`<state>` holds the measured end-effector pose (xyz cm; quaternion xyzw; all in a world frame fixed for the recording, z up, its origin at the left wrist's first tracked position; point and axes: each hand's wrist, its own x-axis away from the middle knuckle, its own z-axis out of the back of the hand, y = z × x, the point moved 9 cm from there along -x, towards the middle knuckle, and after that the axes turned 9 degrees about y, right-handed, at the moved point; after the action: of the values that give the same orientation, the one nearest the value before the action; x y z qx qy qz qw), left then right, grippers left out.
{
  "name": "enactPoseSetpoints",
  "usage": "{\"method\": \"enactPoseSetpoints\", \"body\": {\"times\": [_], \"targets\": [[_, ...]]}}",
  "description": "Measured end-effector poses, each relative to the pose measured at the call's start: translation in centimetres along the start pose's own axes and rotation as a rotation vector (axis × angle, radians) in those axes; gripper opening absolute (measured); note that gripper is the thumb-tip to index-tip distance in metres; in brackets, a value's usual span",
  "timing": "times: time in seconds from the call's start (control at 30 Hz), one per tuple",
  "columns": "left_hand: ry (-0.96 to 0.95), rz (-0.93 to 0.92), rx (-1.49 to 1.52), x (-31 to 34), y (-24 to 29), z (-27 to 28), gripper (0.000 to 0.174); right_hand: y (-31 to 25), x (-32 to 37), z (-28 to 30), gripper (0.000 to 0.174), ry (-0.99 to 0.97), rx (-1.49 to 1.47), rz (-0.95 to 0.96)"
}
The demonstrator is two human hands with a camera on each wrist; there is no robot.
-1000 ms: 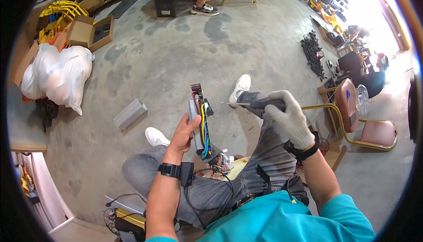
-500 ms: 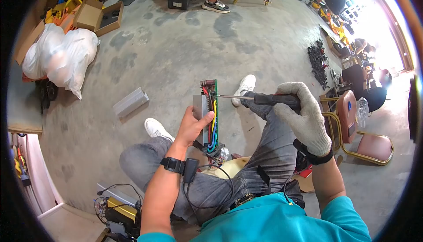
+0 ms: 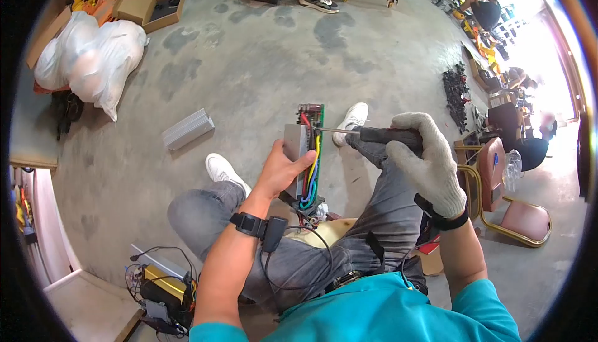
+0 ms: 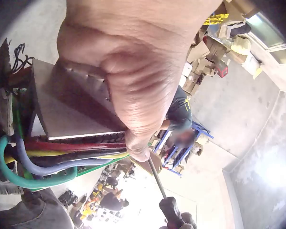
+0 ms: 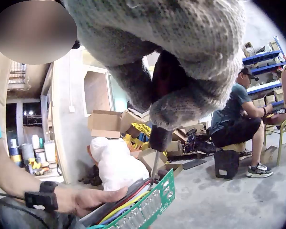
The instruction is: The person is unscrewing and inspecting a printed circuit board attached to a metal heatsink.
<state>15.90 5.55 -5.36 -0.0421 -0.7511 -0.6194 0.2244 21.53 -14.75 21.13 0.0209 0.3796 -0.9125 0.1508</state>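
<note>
My bare left hand [image 3: 280,171] grips a circuit board assembly with a grey metal heat sink [image 3: 294,139] along its side. Thick red, yellow, blue and green wires [image 3: 315,171] run down the green board [image 5: 152,204], and thinner wires bunch at its lower end. My right hand [image 3: 433,164], in a whitish knit glove, holds a screwdriver by its dark handle [image 3: 389,136]. The screwdriver's metal shaft [image 5: 155,164] points left, its tip at the board's upper part among the wire ends. In the left wrist view the thumb [image 4: 138,145] lies over the wires and hides the tip.
A loose grey metal housing [image 3: 188,130] lies on the concrete floor ahead. White plastic bags [image 3: 103,61] and cardboard boxes stand at the left. A gold-framed chair [image 3: 525,220] is at the right. A yellow-and-black device with cables [image 3: 163,286] sits at lower left. Another person [image 5: 240,114] sits farther off.
The board assembly has turned so its wired side faces up more and shifted right. The screwdriver, first apart from it, has come to the board's upper part.
</note>
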Motion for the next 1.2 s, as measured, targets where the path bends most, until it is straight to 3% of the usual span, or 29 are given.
{"method": "enactPoseSetpoints", "body": {"times": [0.13,0.37,0.47,0.87,0.97,1.2], "targets": [[-0.004,0.001,-0.009,0.3,0.4,-0.1,0.096,0.2,-0.1,-0.5,0.034,-0.004,-0.027,-0.051],[0.019,-0.021,-0.065,-0.1,-0.2,0.1,0.1,0.5,-0.1,-1.0,0.033,-0.028,-0.053,-0.081],[0.026,-0.007,-0.072,0.0,0.1,0.2,0.089,0.3,-0.2,-1.3,0.032,-0.04,-0.067,-0.063],[0.048,-0.048,-0.061,0.1,0.4,0.3,0.098,0.1,-0.3,-1.6,0.034,-0.059,-0.056,-0.043],[0.056,-0.077,-0.068,0.1,0.6,0.3,0.099,0.3,-0.2,-1.8,0.035,-0.087,-0.066,-0.124],[0.055,-0.067,-0.081,0.1,0.4,0.3,0.103,-0.2,-0.4,-1.7,0.036,-0.076,-0.011,-0.003]]}}
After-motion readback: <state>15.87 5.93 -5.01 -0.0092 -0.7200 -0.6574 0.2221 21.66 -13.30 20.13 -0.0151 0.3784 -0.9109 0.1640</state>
